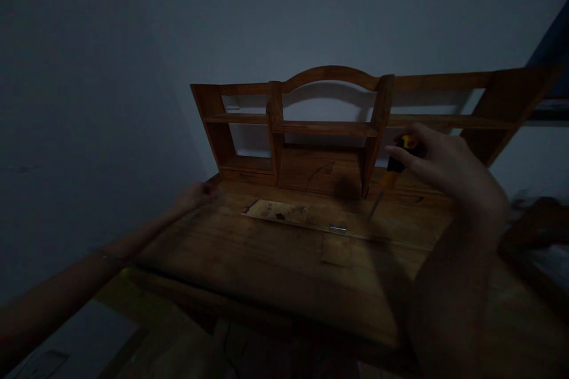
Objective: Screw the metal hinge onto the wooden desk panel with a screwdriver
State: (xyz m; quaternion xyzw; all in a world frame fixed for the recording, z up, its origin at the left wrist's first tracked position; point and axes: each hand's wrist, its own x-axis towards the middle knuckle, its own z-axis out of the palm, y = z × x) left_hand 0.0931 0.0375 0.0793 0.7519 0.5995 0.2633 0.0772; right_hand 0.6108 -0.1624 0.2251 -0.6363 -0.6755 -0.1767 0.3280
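My right hand (pixel 444 166) is closed around the black and yellow handle of a screwdriver (pixel 395 164). Its thin metal shaft slants down and to the left, with the tip near the desk top. At the left rear of the wooden desk (pixel 249 260), my left hand (pixel 199 195) has its fingers curled and looks slightly blurred. Whether anything is in those fingers I cannot make out. A small shiny metal piece (pixel 338 228), possibly a hinge, lies along the seam in the desk top, left of the screwdriver tip.
Along the back of the desk stands a wooden shelf unit (pixel 324 128) with several compartments, against a pale wall (pixel 133 41). A bare, rough-looking strip (pixel 278 212) and a paler square patch (pixel 336 250) show on the desk top. The room is dim.
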